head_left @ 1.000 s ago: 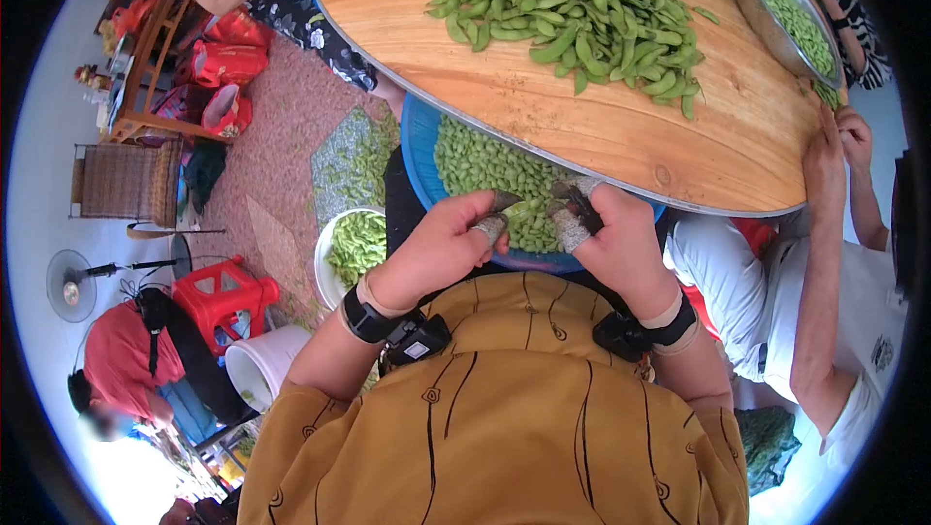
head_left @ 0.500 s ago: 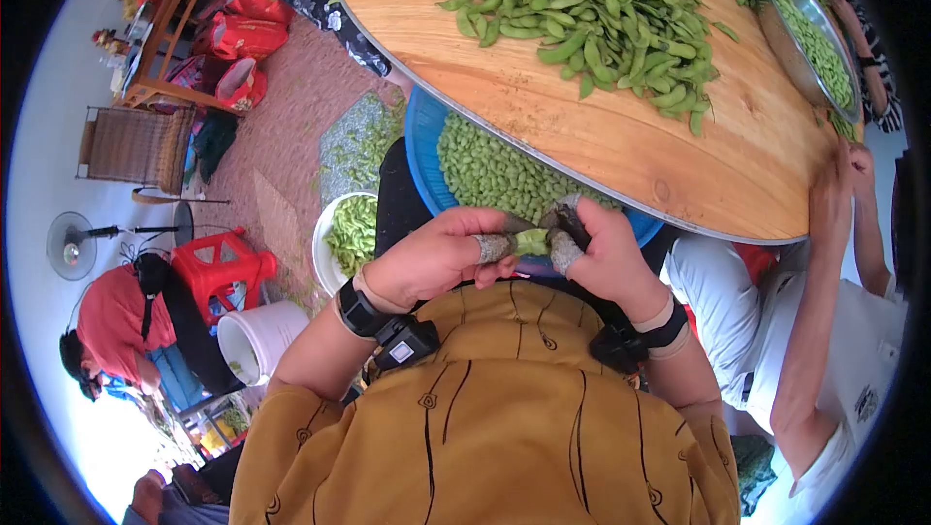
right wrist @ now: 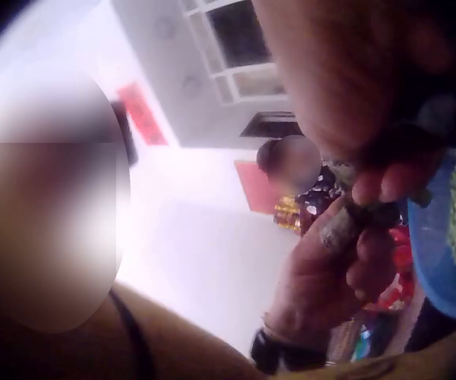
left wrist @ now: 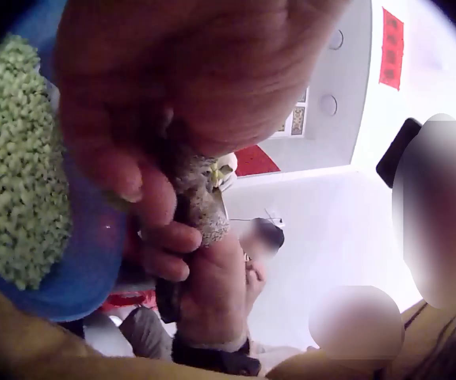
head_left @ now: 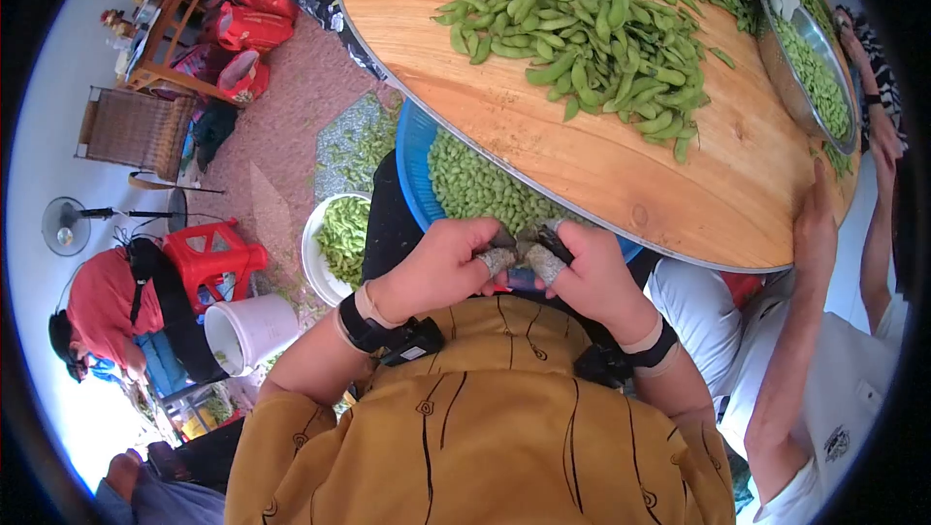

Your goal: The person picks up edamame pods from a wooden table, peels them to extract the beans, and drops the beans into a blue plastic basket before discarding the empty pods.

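Over the near side of a blue basin [head_left: 415,161], both hands meet in front of the brown shirt. Grey wraps cover the thumbs and some fingertips. Thumb and fingers of the left hand [head_left: 441,258] pinch one side of a green soybean pod [left wrist: 225,167], mostly hidden by the fingers. From the other side the right hand [head_left: 590,268] pinches it, its wrapped thumb close to the left one. Shelled green beans [head_left: 480,181] fill the basin below.
A round wooden table [head_left: 456,89] overhangs the basin, bearing a heap of whole pods [head_left: 592,40]. At its right edge stands a metal bowl [head_left: 773,79] of beans. A white bucket [head_left: 310,254] of pods is left of the basin. Another person's arm [head_left: 813,244] rests at the right edge.
The hands have drawn closer together, and the pod that showed between them half a second ago is now mostly covered by fingers. The head view has shifted slightly.
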Motion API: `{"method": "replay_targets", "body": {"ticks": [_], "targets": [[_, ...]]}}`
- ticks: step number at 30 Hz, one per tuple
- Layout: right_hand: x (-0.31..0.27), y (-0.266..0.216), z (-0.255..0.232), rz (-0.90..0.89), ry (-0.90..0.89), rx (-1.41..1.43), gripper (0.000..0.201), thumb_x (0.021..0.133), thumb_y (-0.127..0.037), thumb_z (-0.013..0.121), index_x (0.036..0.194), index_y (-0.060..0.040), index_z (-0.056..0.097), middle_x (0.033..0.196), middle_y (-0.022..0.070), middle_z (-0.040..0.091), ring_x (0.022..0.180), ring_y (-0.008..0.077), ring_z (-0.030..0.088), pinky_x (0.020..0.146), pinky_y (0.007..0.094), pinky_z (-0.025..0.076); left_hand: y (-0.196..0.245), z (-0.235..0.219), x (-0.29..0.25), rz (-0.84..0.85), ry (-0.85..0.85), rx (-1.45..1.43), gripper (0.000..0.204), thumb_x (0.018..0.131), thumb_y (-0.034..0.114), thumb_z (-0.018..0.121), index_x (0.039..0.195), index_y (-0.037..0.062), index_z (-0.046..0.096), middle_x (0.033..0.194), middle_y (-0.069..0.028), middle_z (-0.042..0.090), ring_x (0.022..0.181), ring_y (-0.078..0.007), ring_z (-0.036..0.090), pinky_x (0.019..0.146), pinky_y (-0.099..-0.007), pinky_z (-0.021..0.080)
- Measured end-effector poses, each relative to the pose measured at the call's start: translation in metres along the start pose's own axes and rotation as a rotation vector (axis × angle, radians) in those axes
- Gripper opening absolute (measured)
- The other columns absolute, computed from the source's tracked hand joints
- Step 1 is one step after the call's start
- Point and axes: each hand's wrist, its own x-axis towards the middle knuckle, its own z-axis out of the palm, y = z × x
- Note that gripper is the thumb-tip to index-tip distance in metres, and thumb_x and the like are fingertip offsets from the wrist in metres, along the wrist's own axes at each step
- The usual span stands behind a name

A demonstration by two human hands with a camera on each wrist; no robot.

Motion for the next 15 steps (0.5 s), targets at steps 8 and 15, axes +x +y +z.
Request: {"method": "replay_targets", "body": {"ticks": [8, 15], "targets": [[-0.012, -0.018, -0.006, 0.341, -0.024, 0.581, 0.018, 0.078, -0.005, 0.065, 0.090, 0.0035, 0.056, 0.072, 0.0093, 0.062, 0.064, 0.0098, 0.060, 0.053, 0.0261, 0.050, -0.007, -0.004, 0.007, 0.009, -0.372, -0.466, 0.010, 0.093, 0.003, 0.046, 0.092, 0.0009, 0.056, 0.082, -0.0037, 0.064, 0.070, -0.0074, 0.059, 0.062, -0.0216, 0.048], [0.000, -0.011, 0.027, 0.066, 0.149, -0.048, 0.027, 0.073, -0.013, 0.069, 0.093, 0.0009, 0.059, 0.080, 0.0158, 0.062, 0.073, 0.0272, 0.063, 0.065, 0.0373, 0.049, -0.017, -0.040, -0.012, 0.041, -0.282, -0.455, 0.011, 0.094, 0.011, 0.050, 0.093, 0.0018, 0.056, 0.078, -0.0024, 0.062, 0.067, -0.0076, 0.057, 0.060, -0.0211, 0.047]]}}
